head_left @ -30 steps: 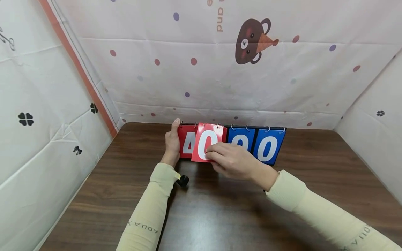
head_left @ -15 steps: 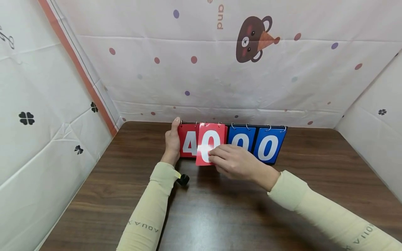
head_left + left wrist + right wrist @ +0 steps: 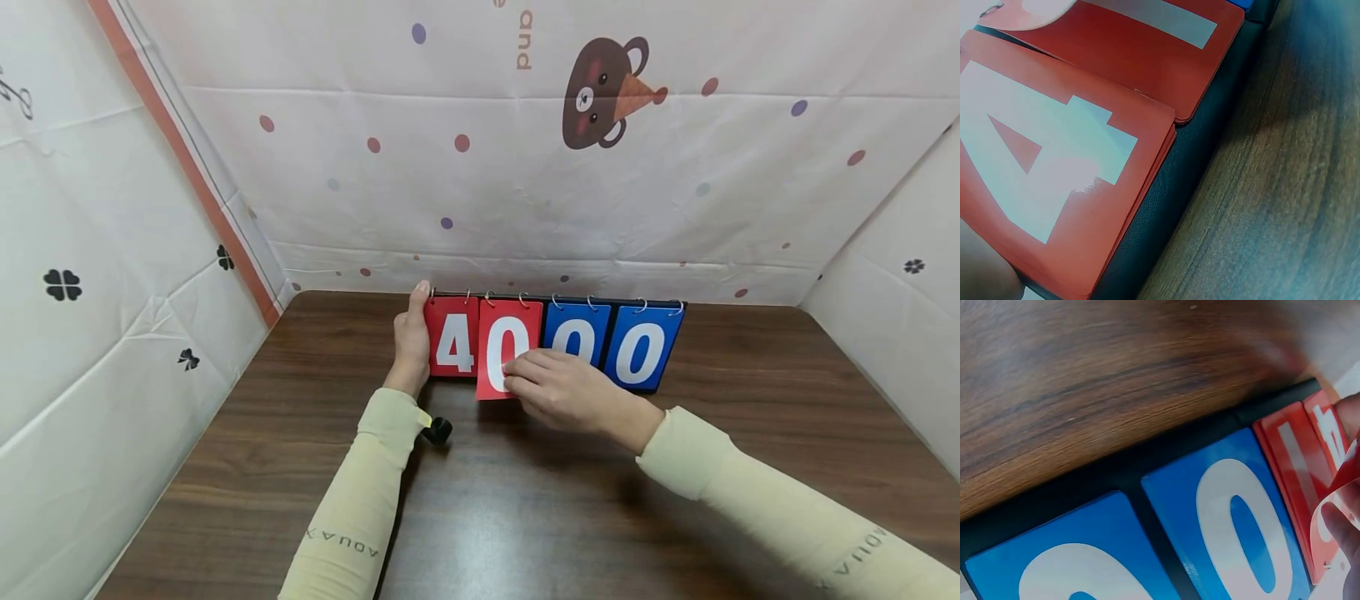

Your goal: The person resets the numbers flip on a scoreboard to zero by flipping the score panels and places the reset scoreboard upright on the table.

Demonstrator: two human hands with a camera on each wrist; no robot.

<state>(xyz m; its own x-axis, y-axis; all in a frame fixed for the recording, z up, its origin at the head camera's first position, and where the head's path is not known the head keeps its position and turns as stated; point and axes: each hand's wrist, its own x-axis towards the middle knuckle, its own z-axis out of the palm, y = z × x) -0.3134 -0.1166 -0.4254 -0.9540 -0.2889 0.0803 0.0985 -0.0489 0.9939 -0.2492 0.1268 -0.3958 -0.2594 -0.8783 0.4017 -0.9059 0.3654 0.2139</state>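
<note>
A flip scoreboard (image 3: 1085, 487) with a black backing stands tilted at the back of the table. My left hand (image 3: 411, 346) grips its left edge, thumb up at the top corner. Beside that hand hangs a red 4 card (image 3: 453, 342). My right hand (image 3: 562, 387) pinches the lower right part of a red 0 card (image 3: 504, 337), which is lifted off its stack. Under it, the left wrist view reveals a red card with a white bar (image 3: 1154, 69), seemingly a 1. Two blue 0 cards, one by my right hand (image 3: 577, 321) and an outer one (image 3: 637, 346), fill the right half.
Silver rings (image 3: 589, 300) join the cards to the top edge. The brown wooden table (image 3: 480, 517) stretches in front. A patterned fabric wall (image 3: 480, 192) rises close behind the scoreboard. A small black device (image 3: 437, 431) sits at my left cuff.
The red 0 card, still pinched in my right hand, has swung rightward and down, uncovering the whole 4 card. My left hand keeps its hold on the scoreboard's edge.
</note>
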